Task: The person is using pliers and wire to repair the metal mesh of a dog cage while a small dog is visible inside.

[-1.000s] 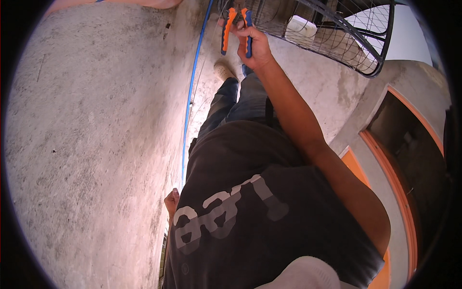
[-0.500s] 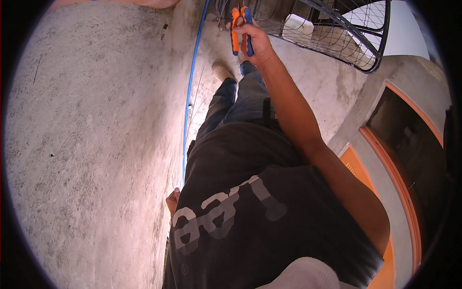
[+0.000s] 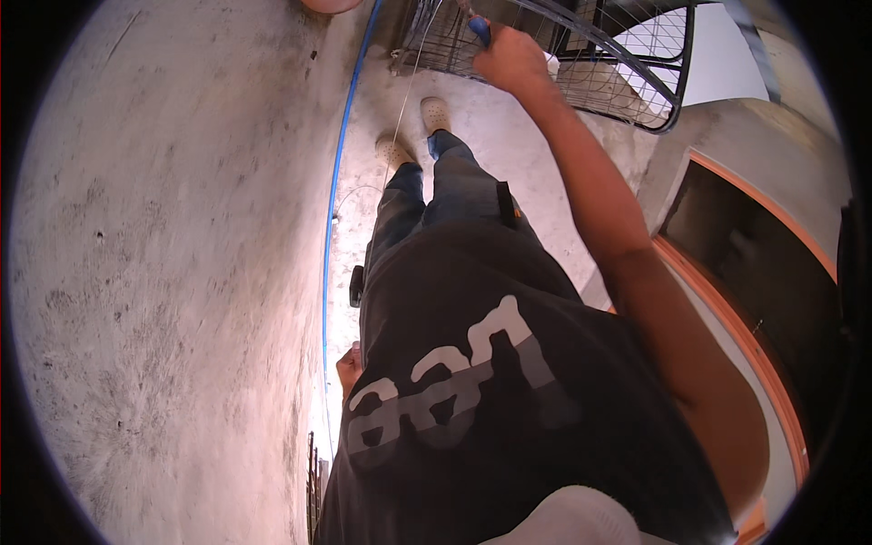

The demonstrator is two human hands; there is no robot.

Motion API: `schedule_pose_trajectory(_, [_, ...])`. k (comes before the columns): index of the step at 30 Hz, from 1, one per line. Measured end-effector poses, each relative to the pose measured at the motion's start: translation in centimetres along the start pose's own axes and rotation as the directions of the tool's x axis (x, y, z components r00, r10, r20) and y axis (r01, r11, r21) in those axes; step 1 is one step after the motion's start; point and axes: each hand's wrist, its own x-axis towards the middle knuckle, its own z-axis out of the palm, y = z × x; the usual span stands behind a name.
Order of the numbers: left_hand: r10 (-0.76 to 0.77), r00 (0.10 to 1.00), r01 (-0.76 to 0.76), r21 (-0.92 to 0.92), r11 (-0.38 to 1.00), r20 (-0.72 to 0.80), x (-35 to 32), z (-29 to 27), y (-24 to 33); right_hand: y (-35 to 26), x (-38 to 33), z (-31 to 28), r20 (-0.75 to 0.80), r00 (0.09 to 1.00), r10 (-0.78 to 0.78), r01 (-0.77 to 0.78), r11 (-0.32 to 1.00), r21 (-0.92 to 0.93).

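Observation:
My right hand (image 3: 511,59) is closed around a pair of pliers (image 3: 480,31) at the top, beside the black wire-mesh frame. A blue handle shows past the fingers; the jaws are largely out of view. A thin wire (image 3: 400,123) runs down from the top edge near the pliers, past my shoes, toward my left side. Whether the pliers grip it, I cannot tell. Low at my left side, next to the wall, my left hand (image 3: 348,369) has its fingers curled. My shirt hides part of it, and what it holds does not show.
A rough concrete wall (image 3: 182,236) fills the left side, with a blue pipe or hose (image 3: 340,150) along its base. The black mesh frame (image 3: 627,86) stands ahead on the right. An orange-trimmed dark opening (image 3: 736,245) is at the right. My beige clogs (image 3: 436,114) stand on the concrete floor.
My right hand with the pliers has moved up and to the right, so the orange handle no longer shows. The view has shifted, and both shoes now show. The thin wire stands out more clearly.

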Motion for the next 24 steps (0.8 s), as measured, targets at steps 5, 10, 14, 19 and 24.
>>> schedule_pose_trajectory(5, [-0.015, 0.991, -0.028, 0.315, 0.949, 0.133, 4.5, 1.4, 0.6, -1.2, 0.3, -1.0, 0.030, 0.997, 0.078, -0.074, 0.989, -0.125])
schedule_pose_trajectory(10, [0.044, 0.998, -0.055, 0.419, 0.906, 0.035, 15.4, 0.0, 9.9, -0.2, 0.3, -0.4, 0.032, 0.986, 0.162, -0.161, 0.986, -0.048])
schedule_pose_trajectory(14, [0.718, 0.671, -0.643, 0.337, 0.688, -0.187, 24.3, 0.3, 27.3, -1.9, -0.2, -0.2, 0.052, 0.993, 0.105, -0.108, 0.992, 0.068])
schedule_pose_trajectory(19, [0.736, 0.677, -0.708, 0.244, 0.663, -0.036, 28.7, 6.0, 48.8, -1.7, 0.2, 0.7, 0.090, 0.990, 0.112, -0.126, 0.979, 0.159])
schedule_pose_trajectory(24, [0.338, 0.921, -0.388, 0.362, 0.848, 0.196, 29.9, 12.9, 57.1, -0.8, 0.0, 1.4, 0.025, 0.992, 0.123, -0.125, 0.947, 0.295])
